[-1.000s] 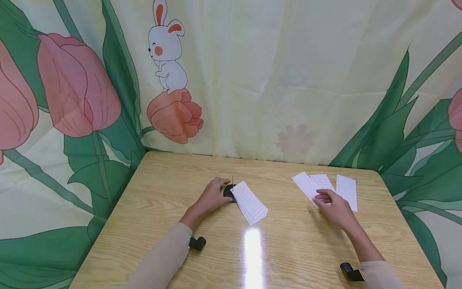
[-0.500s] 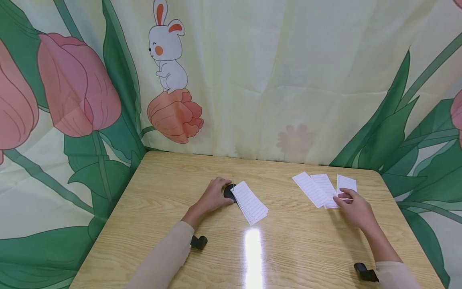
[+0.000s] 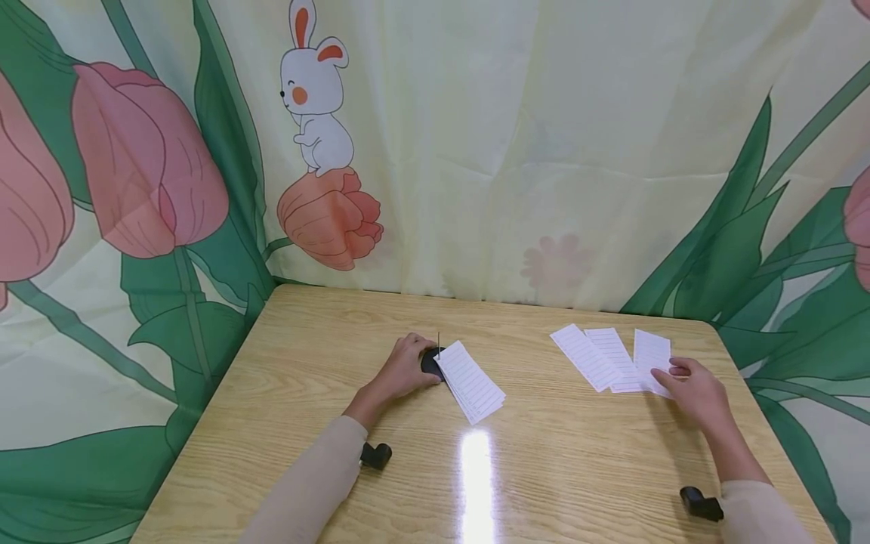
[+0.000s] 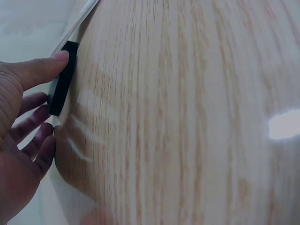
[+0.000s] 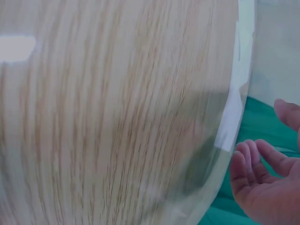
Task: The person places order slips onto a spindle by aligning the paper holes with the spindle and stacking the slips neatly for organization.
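Tulip-print curtain (image 3: 462,151) behind a wood-grain table (image 3: 544,468), two hands well apart

On the left, the left hand (image 3: 401,369) stretches forward, its thumb on the near side and its fingers on the far side of a round black base (image 3: 430,364) — clamped on it. A thin spike (image 3: 438,344) rises upright there. A fanned stack of slips (image 3: 470,384) has its far-left corner at the spike; whether they are pierced cannot be told. On the right, the right hand (image 3: 698,394) is over the near-right part of the rightmost slip (image 3: 650,350), fingers loosely bent; whether they touch it is unclear. Two more slips (image 3: 583,356) overlap to its left.

The left wrist view shows the base's dark rim edge-on under the thumb. The right wrist view shows several fingers bunched together, apart from the thumb — a gap hard to make out from the head. Rows of small writing cover the slips, too small to read.
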Motion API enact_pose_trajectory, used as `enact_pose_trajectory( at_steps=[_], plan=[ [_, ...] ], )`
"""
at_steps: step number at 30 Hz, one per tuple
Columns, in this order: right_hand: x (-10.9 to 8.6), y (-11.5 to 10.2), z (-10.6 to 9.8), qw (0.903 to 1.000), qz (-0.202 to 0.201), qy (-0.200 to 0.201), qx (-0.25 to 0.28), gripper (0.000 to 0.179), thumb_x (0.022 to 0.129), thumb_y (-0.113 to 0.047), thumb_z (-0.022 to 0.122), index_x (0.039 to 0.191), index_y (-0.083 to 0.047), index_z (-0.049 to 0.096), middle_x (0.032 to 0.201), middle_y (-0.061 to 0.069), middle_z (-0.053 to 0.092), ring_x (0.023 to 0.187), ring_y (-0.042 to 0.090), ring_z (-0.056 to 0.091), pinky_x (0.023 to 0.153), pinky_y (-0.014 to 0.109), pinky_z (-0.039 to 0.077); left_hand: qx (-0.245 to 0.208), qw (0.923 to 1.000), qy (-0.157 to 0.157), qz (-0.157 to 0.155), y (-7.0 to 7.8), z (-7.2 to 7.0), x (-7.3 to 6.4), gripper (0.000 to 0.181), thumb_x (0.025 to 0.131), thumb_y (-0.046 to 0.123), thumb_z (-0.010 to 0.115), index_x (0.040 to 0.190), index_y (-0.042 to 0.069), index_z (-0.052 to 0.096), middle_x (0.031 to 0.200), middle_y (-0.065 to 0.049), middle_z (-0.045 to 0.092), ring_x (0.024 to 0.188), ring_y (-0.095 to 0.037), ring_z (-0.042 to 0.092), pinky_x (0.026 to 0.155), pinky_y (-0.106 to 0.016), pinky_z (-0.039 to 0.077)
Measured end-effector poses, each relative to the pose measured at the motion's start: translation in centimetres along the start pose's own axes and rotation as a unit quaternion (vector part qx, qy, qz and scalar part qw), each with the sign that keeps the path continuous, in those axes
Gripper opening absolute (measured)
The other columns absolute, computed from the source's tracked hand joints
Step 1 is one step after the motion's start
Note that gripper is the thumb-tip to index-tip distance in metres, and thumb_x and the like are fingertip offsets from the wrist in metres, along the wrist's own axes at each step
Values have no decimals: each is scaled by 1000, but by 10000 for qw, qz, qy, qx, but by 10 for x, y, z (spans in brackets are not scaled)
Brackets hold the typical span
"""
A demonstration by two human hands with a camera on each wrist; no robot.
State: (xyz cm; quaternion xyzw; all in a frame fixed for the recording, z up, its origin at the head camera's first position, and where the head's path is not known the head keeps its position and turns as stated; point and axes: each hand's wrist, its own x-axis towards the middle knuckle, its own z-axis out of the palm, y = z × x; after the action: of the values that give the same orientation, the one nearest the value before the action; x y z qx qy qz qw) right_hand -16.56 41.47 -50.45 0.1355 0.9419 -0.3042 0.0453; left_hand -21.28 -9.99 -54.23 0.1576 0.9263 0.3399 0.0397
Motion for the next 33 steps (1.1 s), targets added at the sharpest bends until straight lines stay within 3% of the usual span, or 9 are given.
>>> enact_pose_trajectory(
  at_steps=[6, 15, 26, 33],
  plan=[
    [8, 7, -3, 9991, 413, 43, -92, 81, 103, -47, 57, 145, 19, 35, 136, 41, 47, 119, 53, 48, 99, 61, 46, -57, 9999, 9, -94, 1, -1, -1, 64, 79, 22, 92, 135, 6, 65, 132, -13, 58, 122, -32, 50, 102, -46, 46],
    [13, 15, 0, 9975, 566, -83, -404, 81, 100, -48, 63, 134, 22, 42, 125, 41, 51, 111, 52, 48, 98, 63, 43, 6, 9999, -47, -106, 0, 1, -1, 64, 79, 23, 92, 134, 6, 65, 132, -13, 58, 122, -32, 50, 102, -46, 46],
    [14, 13, 8, 9967, 493, 67, -639, 67, 99, -26, 67, 133, 26, 41, 122, 45, 41, 111, 54, 38, 99, 66, 39, -59, 9999, -35, -133, -1, 2, 0, 63, 80, 25, 91, 135, 7, 65, 132, -13, 58, 122, -32, 50, 102, -47, 46],
    [11, 10, 5, 9971, 424, 185, -599, 57, 97, -14, 64, 131, 27, 43, 129, 47, 45, 117, 58, 40, 103, 66, 36, -107, 9997, -39, -207, 0, 2, 0, 64, 80, 23, 91, 136, 7, 65, 133, -12, 57, 124, -32, 49, 103, -46, 46]
  ],
)
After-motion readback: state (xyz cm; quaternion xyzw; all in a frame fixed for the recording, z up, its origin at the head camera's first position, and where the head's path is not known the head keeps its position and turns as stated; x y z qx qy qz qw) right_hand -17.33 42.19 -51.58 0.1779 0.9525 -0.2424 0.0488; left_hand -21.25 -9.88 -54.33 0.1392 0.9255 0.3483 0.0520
